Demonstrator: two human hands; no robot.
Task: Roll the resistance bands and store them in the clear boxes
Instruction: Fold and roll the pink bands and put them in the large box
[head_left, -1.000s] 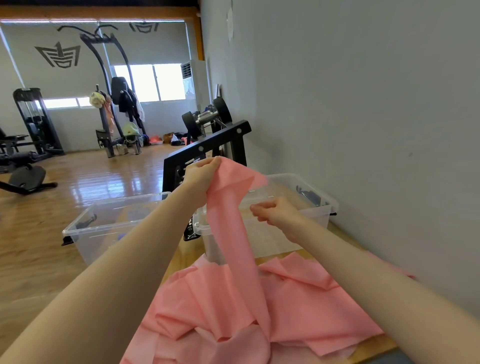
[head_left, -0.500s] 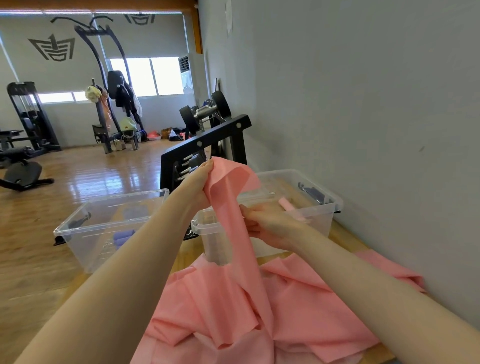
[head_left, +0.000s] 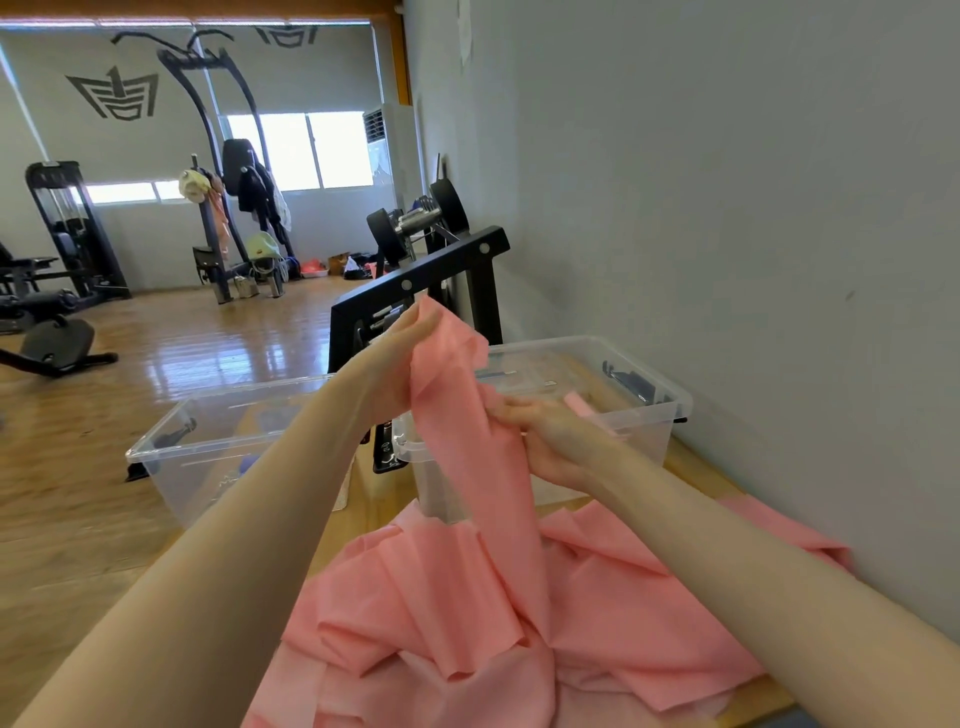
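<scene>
A long pink resistance band (head_left: 483, 519) rises from a crumpled pink heap on the wooden surface. My left hand (head_left: 402, 345) pinches its top end, held up in front of the boxes. My right hand (head_left: 550, 436) grips the band lower down, fingers curled round it; a small pink roll (head_left: 577, 403) pokes out past that hand. Two clear boxes stand behind: the right box (head_left: 660, 395) by the wall, the left box (head_left: 171, 441) holding something blue (head_left: 248, 463).
A black weight rack (head_left: 441, 270) with dumbbells stands right behind the boxes. The grey wall (head_left: 727, 234) runs along the right. Gym machines (head_left: 67, 234) and a wooden floor (head_left: 182, 338) lie to the left and beyond.
My right hand has shifted left onto the hanging band and closed round it. The left hand keeps holding the top end, now slightly lower.
</scene>
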